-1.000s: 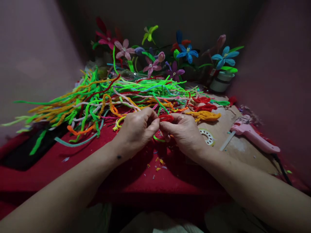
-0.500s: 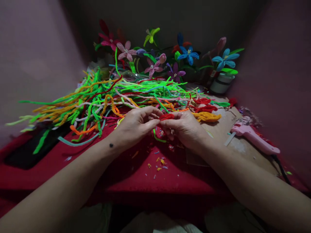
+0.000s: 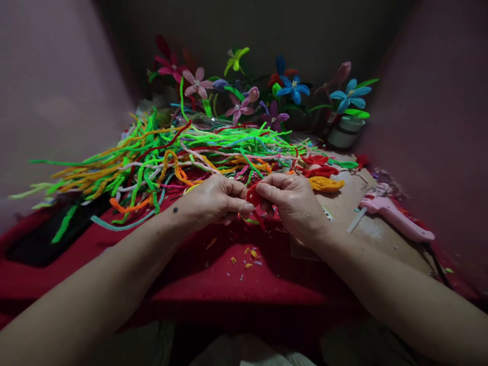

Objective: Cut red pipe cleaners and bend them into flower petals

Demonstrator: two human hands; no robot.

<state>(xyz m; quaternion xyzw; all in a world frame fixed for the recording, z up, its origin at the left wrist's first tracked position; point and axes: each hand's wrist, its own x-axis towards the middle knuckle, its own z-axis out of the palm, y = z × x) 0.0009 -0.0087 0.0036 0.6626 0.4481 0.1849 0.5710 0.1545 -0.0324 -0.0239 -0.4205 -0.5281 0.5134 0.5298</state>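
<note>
My left hand (image 3: 213,201) and my right hand (image 3: 293,201) meet over the red cloth (image 3: 213,274), both pinched on a short red pipe cleaner piece (image 3: 252,195) bent between the fingertips. Just behind the hands lies a big loose heap of pipe cleaners (image 3: 171,152) in green, orange, yellow, pink and red. Folded red pieces (image 3: 320,168) and a yellow piece (image 3: 326,184) lie to the right of my right hand.
Finished pipe-cleaner flowers (image 3: 244,91) stand along the back, some in a white pot (image 3: 345,133). A pink glue gun (image 3: 396,219) lies on a brown board (image 3: 366,229) at the right. Small cut scraps (image 3: 244,260) dot the cloth. Pink walls close both sides.
Both hands stayed together on the red piece and shifted slightly. The piece, lying level between the fingers before, is now turned downward and bent.
</note>
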